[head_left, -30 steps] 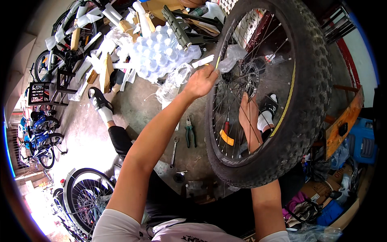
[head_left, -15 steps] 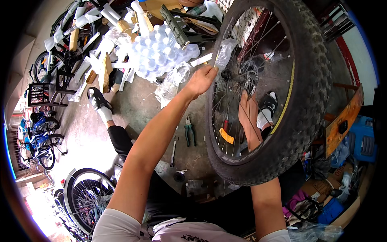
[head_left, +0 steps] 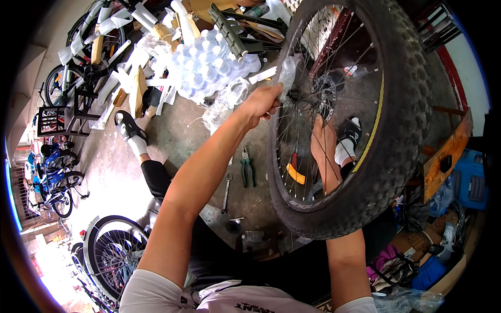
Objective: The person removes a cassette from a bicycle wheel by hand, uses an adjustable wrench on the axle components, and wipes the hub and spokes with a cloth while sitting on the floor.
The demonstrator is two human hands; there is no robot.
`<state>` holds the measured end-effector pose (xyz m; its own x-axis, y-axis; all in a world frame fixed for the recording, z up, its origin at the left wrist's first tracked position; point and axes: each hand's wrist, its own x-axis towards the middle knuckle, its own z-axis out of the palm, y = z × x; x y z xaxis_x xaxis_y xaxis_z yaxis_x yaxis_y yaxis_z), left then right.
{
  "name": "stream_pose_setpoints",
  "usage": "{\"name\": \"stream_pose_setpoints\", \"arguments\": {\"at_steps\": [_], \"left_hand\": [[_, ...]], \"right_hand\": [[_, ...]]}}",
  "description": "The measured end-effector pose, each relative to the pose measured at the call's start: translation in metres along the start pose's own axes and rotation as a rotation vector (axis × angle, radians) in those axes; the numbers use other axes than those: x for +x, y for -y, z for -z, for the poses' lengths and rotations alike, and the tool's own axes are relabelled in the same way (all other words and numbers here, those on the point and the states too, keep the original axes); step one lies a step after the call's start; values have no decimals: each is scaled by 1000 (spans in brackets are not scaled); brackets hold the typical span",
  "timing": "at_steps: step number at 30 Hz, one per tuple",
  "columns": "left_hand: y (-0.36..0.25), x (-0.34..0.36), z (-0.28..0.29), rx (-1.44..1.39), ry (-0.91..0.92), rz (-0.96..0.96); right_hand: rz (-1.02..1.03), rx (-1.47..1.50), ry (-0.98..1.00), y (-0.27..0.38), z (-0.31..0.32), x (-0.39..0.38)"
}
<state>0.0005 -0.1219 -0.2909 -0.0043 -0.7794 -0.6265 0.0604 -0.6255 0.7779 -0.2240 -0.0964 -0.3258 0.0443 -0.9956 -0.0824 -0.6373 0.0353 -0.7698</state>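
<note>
A bicycle wheel (head_left: 404, 104) with a thick knobby black tyre stands tilted in front of me on the right. A brake disc (head_left: 327, 99) sits at its hub, and an orange reflector (head_left: 295, 173) is fixed among the spokes. At the wheel's left side, my left hand (head_left: 262, 106) is closed, with its fingertips pinching a clear plastic bag (head_left: 288, 73) beside the hub. My right hand (head_left: 323, 141) reaches behind the spokes and grips the wheel at the hub from its far right side; some of its fingers are hidden.
Green-handled pliers (head_left: 247, 168) and a wrench (head_left: 226, 194) lie on the floor between my legs. Shrink-wrapped bottles (head_left: 209, 65) and loose packing foam are ahead. An orange wooden stool (head_left: 446, 156) and a blue case (head_left: 469, 180) stand right; a bicycle (head_left: 116, 255) is lower left.
My left hand has shifted slightly, its lower fingers now showing curled. The plastic bag looks more bunched by the hub. Wheel and right hand have barely moved.
</note>
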Motion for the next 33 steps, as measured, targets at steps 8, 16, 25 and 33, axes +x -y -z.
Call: {"name": "stream_pose_setpoints", "arguments": {"at_steps": [8, 16, 25, 33], "left_hand": [[12, -16, 29, 1095, -456, -907], [8, 9, 26, 1295, -266, -1212], [14, 13, 13, 1059, -262, -1186], [12, 7, 10, 973, -248, -995]], "right_hand": [[-40, 48, 21, -2, -1, 1], [-44, 113, 22, 3, 1, 1], [156, 3, -18, -29, -7, 6], [-56, 25, 37, -3, 0, 3]]}}
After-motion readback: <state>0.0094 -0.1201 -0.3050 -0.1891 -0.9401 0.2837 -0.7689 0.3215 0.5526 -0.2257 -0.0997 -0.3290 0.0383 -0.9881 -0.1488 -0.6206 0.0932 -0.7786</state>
